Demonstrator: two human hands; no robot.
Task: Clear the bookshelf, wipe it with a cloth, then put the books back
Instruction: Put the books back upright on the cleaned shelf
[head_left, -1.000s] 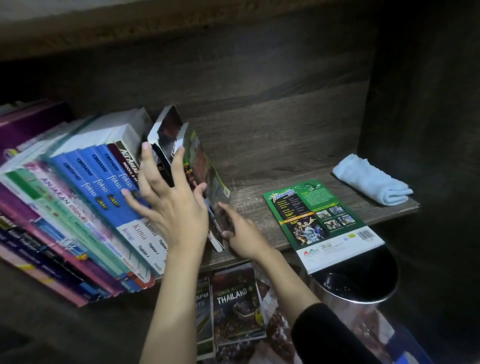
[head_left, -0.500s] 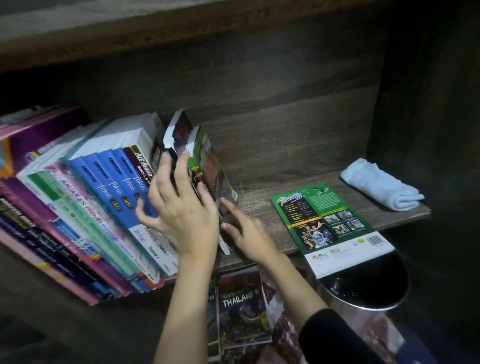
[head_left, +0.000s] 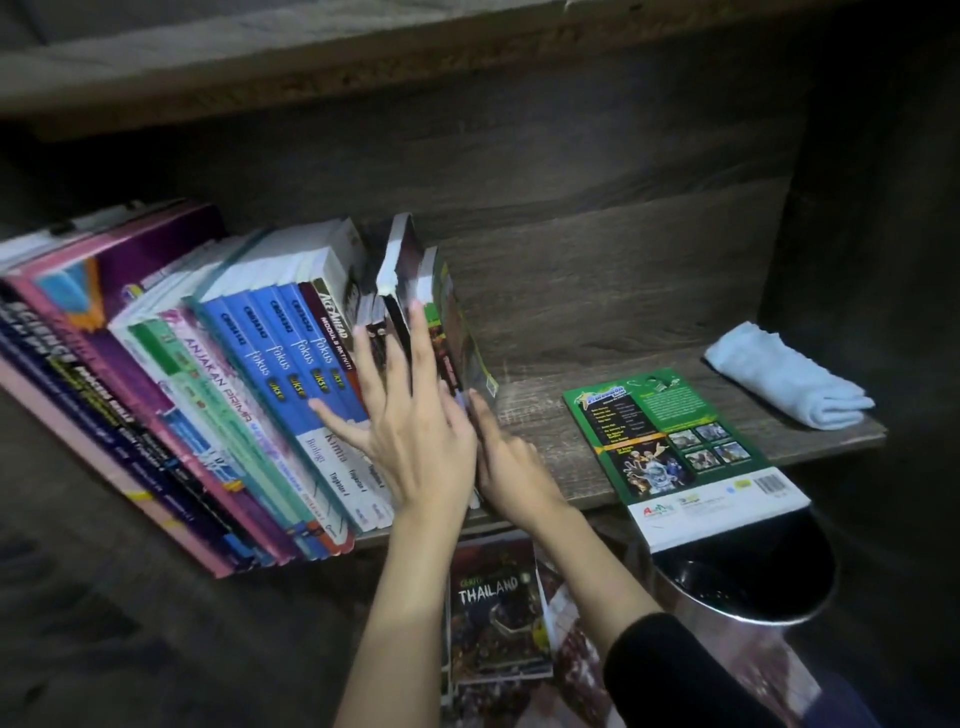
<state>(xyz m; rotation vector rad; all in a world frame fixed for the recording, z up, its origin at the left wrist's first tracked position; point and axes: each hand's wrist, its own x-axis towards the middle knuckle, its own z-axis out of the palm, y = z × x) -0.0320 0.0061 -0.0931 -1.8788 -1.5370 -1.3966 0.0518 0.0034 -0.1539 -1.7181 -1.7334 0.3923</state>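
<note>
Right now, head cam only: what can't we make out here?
All head view:
- Right hand: most fingers hidden behind the left hand, so its grip on the thin books is unclear.
- Thin books' spines: covered by the left hand, and dark.
- Book row: left end cut off by the frame edge.
- Bin contents: dark, partly under the overhanging green book.
- Green book's small print: too small.
</note>
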